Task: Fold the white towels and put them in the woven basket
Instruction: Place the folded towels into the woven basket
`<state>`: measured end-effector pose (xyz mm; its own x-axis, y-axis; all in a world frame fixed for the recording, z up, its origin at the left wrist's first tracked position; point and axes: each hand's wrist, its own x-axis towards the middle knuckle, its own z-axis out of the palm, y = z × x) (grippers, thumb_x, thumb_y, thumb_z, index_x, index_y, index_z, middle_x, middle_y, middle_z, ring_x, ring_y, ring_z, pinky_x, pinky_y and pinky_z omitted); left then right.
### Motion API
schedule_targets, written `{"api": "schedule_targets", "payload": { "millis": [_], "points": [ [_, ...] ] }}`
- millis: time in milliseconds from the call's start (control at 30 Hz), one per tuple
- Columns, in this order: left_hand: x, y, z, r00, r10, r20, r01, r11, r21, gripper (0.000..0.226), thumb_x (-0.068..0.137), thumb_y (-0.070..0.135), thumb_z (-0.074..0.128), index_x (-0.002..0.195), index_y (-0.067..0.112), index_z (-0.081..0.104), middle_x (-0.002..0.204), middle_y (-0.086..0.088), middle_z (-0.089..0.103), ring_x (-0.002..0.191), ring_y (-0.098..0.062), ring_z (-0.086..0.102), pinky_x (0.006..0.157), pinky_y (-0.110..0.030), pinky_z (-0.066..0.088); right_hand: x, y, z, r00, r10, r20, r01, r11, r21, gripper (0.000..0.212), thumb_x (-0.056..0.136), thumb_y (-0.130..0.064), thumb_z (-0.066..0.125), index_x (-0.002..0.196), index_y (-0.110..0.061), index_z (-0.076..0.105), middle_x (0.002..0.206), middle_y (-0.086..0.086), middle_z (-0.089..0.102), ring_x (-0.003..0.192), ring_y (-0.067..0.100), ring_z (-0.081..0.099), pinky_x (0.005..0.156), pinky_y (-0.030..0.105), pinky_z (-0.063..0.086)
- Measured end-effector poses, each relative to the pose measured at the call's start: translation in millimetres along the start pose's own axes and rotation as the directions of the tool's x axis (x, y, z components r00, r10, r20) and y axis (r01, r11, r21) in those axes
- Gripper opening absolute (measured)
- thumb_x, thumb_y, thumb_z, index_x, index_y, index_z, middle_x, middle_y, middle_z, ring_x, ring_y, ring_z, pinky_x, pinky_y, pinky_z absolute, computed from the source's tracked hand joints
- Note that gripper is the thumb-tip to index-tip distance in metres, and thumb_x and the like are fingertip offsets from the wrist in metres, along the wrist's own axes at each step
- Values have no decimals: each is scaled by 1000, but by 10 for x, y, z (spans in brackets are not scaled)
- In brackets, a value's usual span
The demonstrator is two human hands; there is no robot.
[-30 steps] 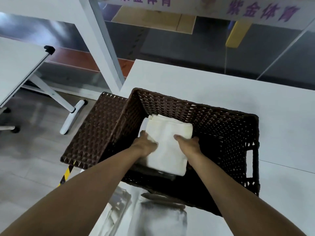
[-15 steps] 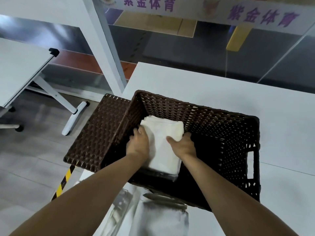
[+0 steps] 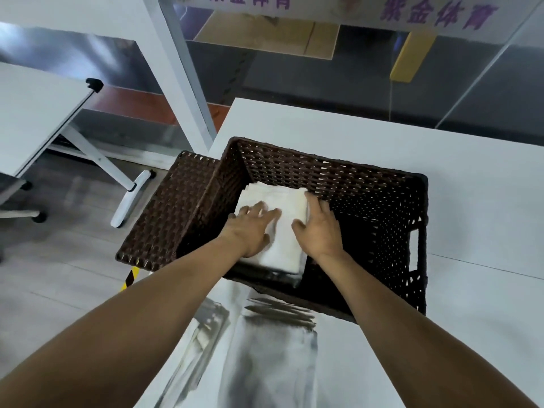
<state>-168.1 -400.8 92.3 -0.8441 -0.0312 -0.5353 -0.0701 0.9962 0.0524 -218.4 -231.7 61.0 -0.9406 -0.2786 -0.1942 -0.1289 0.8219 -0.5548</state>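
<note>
A folded white towel (image 3: 287, 228) lies inside the dark brown woven basket (image 3: 338, 175), against its left wall, on top of other folded cloth. My left hand (image 3: 253, 228) lies flat on the towel's left half with fingers spread. On the towel's right edge rests my right hand (image 3: 319, 231), fingers straight and pointing to the far side, thumb on the cloth. Both forearms reach in over the basket's near rim.
The basket stands on a white table (image 3: 471, 201), and its woven lid (image 3: 173, 213) hangs open over the table's left edge. More pale cloth (image 3: 270, 357) lies on the table near me. A folding table (image 3: 38, 113) stands on the floor to the left.
Both hands let go of the towel's sides and now lie flat on it, fingers opened. The towel has settled lower and further to the left of the basket.
</note>
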Motion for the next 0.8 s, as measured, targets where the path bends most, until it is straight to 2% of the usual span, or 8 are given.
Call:
{"api": "schedule_targets", "payload": {
  "millis": [100,200,400,567,700,800],
  "points": [
    [-257,63,-63,980,12,-199,-15,1000,-17,65,99,39,49,157,35,18,165,-4,16,146,-35,26,113,-53,30,-91,-113,-167,995,-85,-55,86,996,19,67,93,-30,62,154,-24,35,153,4,43,133,30,48,109,49,42],
    [-545,117,-135,922,12,-387,-46,996,-81,60,96,39,52,152,33,31,161,-3,28,144,-33,31,112,-50,31,-264,-174,-345,978,-167,-125,172,985,26,61,93,-31,62,151,-22,43,153,5,43,134,30,48,109,49,42],
    [-1228,177,-124,787,9,-617,-176,961,-211,48,93,35,57,140,32,48,154,0,39,141,-29,35,112,-51,30,-917,-239,-619,919,-265,-293,282,959,18,54,96,-33,61,147,-22,48,153,4,44,141,24,41,114,48,38],
    [-1798,135,147,717,37,-696,-250,946,-208,47,92,33,59,138,28,51,150,-2,43,137,-29,39,110,-50,32,-1661,-334,-598,918,-189,-349,214,976,33,54,98,-37,58,150,-29,43,157,-3,37,145,15,32,119,36,24],
    [-2169,108,531,714,56,-698,-283,935,-215,44,91,31,58,135,25,54,145,-4,47,134,-31,42,108,-51,34,-2220,-332,-385,887,-171,-429,222,972,72,51,97,-34,59,147,-26,47,152,0,44,142,17,39,118,41,31],
    [-2392,101,868,731,72,-679,-310,921,-237,45,90,30,58,135,24,55,144,-3,48,132,-29,43,107,-49,35,-2584,-290,-211,874,-142,-464,211,972,100,49,97,-30,60,144,-24,50,148,0,47,139,18,42,116,39,34]
  ]
}}
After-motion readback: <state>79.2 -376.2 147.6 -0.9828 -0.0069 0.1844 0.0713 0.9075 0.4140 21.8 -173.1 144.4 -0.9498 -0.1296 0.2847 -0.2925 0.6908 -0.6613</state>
